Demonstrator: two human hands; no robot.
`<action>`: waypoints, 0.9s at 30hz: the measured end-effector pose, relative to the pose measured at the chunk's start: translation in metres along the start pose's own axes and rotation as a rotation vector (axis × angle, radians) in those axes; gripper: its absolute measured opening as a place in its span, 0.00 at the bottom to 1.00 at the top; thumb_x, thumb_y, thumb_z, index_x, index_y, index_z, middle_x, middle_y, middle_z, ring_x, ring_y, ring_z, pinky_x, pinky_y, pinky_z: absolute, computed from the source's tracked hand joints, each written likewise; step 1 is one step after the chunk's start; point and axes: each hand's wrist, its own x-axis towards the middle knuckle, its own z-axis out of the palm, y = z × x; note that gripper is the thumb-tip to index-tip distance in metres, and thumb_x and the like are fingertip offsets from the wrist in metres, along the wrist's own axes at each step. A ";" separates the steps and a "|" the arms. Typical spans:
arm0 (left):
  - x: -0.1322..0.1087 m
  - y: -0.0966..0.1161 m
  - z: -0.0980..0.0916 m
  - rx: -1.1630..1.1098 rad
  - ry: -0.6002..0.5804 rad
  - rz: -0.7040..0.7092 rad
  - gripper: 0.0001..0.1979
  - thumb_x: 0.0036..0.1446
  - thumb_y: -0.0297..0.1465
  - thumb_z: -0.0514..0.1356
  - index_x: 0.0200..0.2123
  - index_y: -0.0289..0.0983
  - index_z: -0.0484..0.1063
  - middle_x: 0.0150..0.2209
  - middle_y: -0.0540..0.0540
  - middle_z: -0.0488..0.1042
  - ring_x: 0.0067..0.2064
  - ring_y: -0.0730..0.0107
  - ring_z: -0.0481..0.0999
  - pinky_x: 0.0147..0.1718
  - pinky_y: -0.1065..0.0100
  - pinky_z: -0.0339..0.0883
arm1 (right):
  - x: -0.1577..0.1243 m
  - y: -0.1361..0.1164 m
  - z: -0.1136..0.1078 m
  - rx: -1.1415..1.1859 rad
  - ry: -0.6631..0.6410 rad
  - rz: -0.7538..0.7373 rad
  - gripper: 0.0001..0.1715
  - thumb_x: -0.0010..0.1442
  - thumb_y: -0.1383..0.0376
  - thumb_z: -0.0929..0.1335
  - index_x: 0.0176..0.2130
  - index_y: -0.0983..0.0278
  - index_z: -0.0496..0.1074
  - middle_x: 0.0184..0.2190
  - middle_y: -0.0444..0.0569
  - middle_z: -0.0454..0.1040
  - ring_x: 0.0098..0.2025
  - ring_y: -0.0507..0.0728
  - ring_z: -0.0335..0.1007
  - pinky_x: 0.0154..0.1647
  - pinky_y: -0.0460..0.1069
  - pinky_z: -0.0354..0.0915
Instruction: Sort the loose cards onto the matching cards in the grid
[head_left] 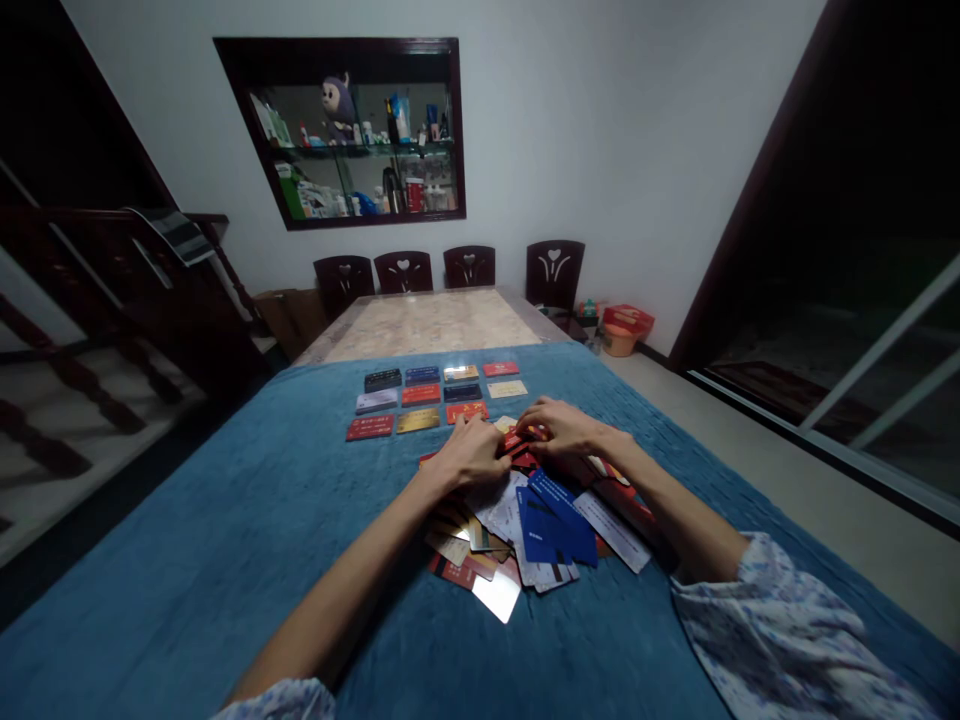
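Well to the left of the pile (pixel 536 515), I saw a railing (pixel 75 365) with a striped towel (pixel 178 236) over it. Beyond the pile and a little left, cards (pixel 418 420) lay in three rows on the blue cloth (pixel 225 520) spread over the surface (pixel 431 320). The left hand (pixel 472 452) was down at the pile's far left edge, its fingers curled; I couldn't tell whether they gripped anything. The pile lay loose and overlapping, blue cards (pixel 570 530) showing on top. The right hand (pixel 556 428) bent over red cards (pixel 520 457) on the pile's far side, fingers curled too, though I couldn't tell whether they had hold of one. Beyond the pile to the right, an orange basin (pixel 619 341) sat on the floor (pixel 720 430).
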 end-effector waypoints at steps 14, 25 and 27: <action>0.005 -0.024 -0.003 -0.212 0.083 0.011 0.16 0.55 0.28 0.53 0.33 0.36 0.82 0.30 0.47 0.81 0.33 0.69 0.75 0.33 0.71 0.61 | 0.006 -0.005 -0.003 -0.069 0.100 0.030 0.14 0.57 0.71 0.67 0.41 0.61 0.80 0.36 0.50 0.80 0.44 0.59 0.71 0.41 0.49 0.63; 0.008 -0.035 0.001 -0.234 0.235 -0.014 0.14 0.54 0.24 0.56 0.35 0.36 0.83 0.34 0.45 0.82 0.35 0.67 0.77 0.37 0.71 0.65 | 0.007 -0.006 0.002 -0.039 0.167 0.131 0.16 0.62 0.71 0.65 0.44 0.62 0.79 0.41 0.52 0.78 0.43 0.56 0.72 0.41 0.47 0.62; 0.008 -0.037 0.002 -0.238 0.251 -0.024 0.15 0.53 0.23 0.56 0.37 0.37 0.83 0.36 0.45 0.83 0.37 0.66 0.77 0.40 0.70 0.66 | 0.007 -0.008 0.001 -0.046 0.169 0.170 0.16 0.62 0.70 0.64 0.45 0.62 0.79 0.41 0.53 0.78 0.42 0.56 0.72 0.40 0.46 0.62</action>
